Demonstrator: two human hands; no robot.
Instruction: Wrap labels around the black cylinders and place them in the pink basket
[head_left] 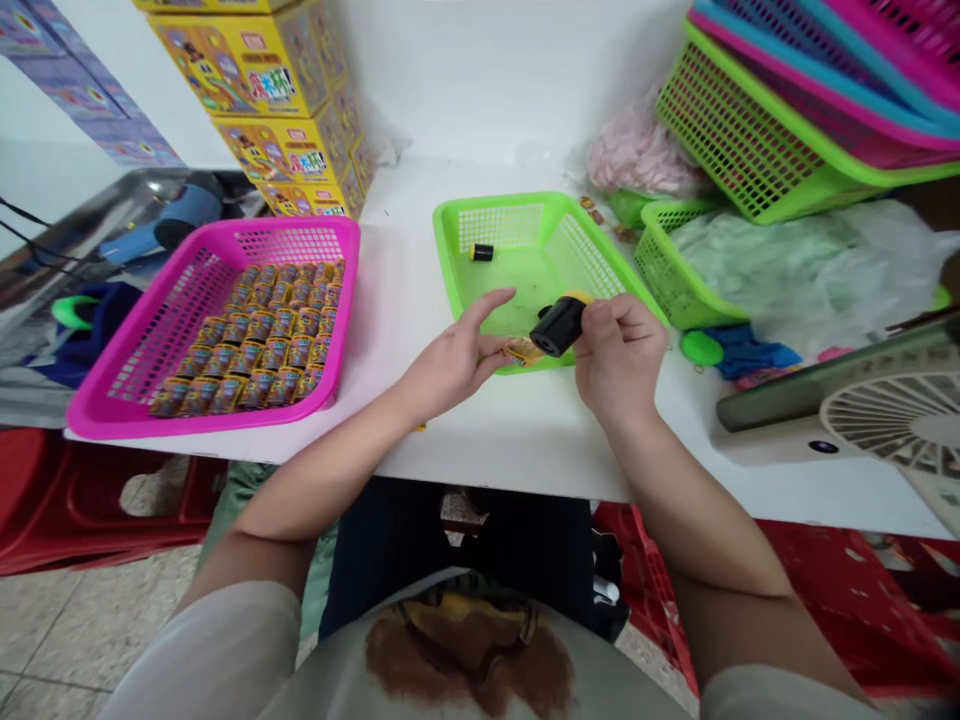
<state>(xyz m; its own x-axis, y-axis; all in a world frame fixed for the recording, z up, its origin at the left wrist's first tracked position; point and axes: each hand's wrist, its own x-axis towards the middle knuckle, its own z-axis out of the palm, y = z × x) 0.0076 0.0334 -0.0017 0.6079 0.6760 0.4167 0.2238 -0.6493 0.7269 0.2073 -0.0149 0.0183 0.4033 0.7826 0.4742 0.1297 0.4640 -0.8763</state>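
Observation:
My right hand is closed on a small black cylinder with a yellow end, held tilted over the near side of a green basket. To its left, my left hand has its index finger stretched out. Its lower fingertips hold a small, clear film piece with orange print, close under the cylinder. Another black cylinder with a yellow end lies inside the green basket. A dark piece behind the held cylinder is mostly hidden.
At the left, a pink basket holds rows of printed, wrapped cylinders. Yellow boxes are stacked behind it. A blue heat-gun-like tool lies farther left. At the right are stacked baskets, plastic bags and a fan.

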